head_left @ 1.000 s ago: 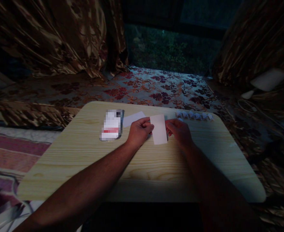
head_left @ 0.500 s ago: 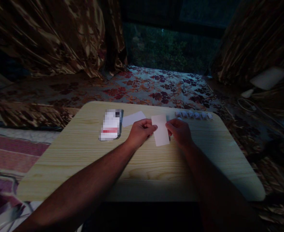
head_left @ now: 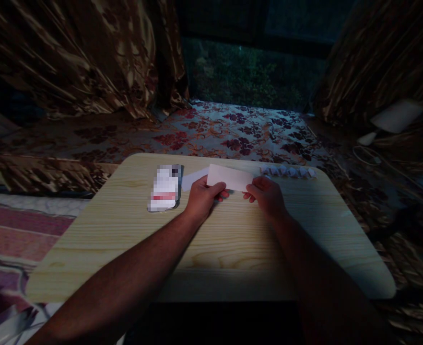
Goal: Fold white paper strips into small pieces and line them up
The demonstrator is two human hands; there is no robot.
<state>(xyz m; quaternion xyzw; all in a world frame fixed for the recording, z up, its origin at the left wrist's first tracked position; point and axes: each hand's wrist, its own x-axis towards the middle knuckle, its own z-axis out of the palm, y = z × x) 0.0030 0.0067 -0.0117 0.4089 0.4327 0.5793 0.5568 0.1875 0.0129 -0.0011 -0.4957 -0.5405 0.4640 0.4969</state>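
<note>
Between my hands, a white rectangular piece of paper (head_left: 230, 177) is held lengthwise above the table. My left hand (head_left: 203, 196) pinches its left end, thumb on the near face. My right hand (head_left: 267, 194) grips its lower right corner between thumb and fingers. Behind my left hand, a second white paper (head_left: 193, 179) lies on the table, partly covered by the hand and the held sheet. Beyond my right hand, several small folded white paper pieces (head_left: 288, 171) stand in a row along the table's far edge.
The pale wood-grain table (head_left: 211, 249) has rounded corners. A phone-shaped object (head_left: 165, 188), blurred by pixelation, lies on its left part. A flower-patterned cloth (head_left: 240, 127) covers the ledge behind, below a window. A white lamp (head_left: 398, 116) stands at the right, and striped bedding (head_left: 20, 220) is at the left.
The held paper has turned from upright to lying crosswise between my hands. Both hands now grip it near its lower edge; the things on the table have stayed in place.
</note>
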